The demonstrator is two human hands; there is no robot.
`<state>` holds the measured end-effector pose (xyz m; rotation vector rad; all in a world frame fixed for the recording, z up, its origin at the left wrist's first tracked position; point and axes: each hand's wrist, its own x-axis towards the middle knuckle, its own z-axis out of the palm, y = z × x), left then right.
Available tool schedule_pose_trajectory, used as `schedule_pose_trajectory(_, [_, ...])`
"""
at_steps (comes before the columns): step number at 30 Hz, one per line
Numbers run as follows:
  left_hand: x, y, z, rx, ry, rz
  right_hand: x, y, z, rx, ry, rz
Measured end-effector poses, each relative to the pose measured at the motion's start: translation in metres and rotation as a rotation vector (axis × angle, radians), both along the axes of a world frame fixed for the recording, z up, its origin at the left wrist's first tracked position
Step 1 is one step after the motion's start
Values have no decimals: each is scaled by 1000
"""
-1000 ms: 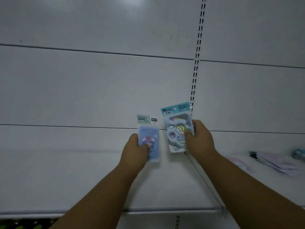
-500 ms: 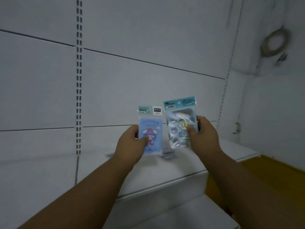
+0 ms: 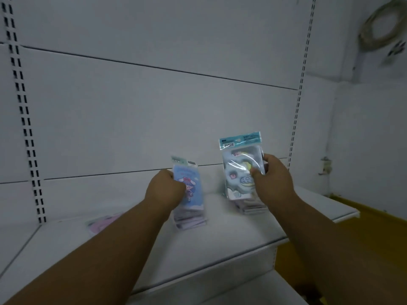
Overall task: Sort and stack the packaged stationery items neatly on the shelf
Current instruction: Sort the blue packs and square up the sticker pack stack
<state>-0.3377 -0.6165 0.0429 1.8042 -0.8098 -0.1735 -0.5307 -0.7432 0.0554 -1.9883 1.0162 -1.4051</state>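
- A white metal shelving unit fills the view: pale back panels crossed by dark horizontal seams, with slotted uprights (image 3: 26, 119) at the left and right, and a flat white shelf (image 3: 231, 234) running across the lower half.
- To the right, a white wall carries a coil of pale cord (image 3: 380, 25) high up, and a yellow floor (image 3: 363, 234) shows beyond the shelf's end.
- The person's left hand (image 3: 164, 190) grips a blue plastic-wrapped stationery pack with a cartoon girl printed on it (image 3: 189, 188), thumb across its front, fingers closed round its left edge.
- That blue pack stands nearly upright, its lower edge just above or touching a short stack of similar flat packs (image 3: 190, 221) lying on the shelf; the blur hides which.
- The right hand (image 3: 273, 181) clasps a clear-wrapped pack of pale blue cartoon stickers with a teal header card (image 3: 239, 168), thumb pressed on its front and fingers behind its right edge.
- This sticker pack is held upright above a second low stack of flat packs (image 3: 251, 208), which sits on the shelf to the right of the first stack.
- A pinkish flat pack (image 3: 103, 223) lies alone on the shelf farther left, partly behind the left forearm and blurred.
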Motion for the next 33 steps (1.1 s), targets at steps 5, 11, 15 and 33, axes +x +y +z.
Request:
schedule_pose_trajectory(5, [26, -23, -14, 174, 46, 40, 28, -33, -6, 59, 81, 45])
schedule_pose_trajectory(11, [32, -34, -26, 443, -125, 193, 42, -67, -6, 138, 138, 103])
schedule_pose_trajectory(15, [20, -39, -25, 634, -265, 269, 42, -88, -9, 188, 156, 172])
schedule_pose_trajectory(33, [-70, -202, -24, 115, 210, 33, -6, -183, -35, 278, 475, 244])
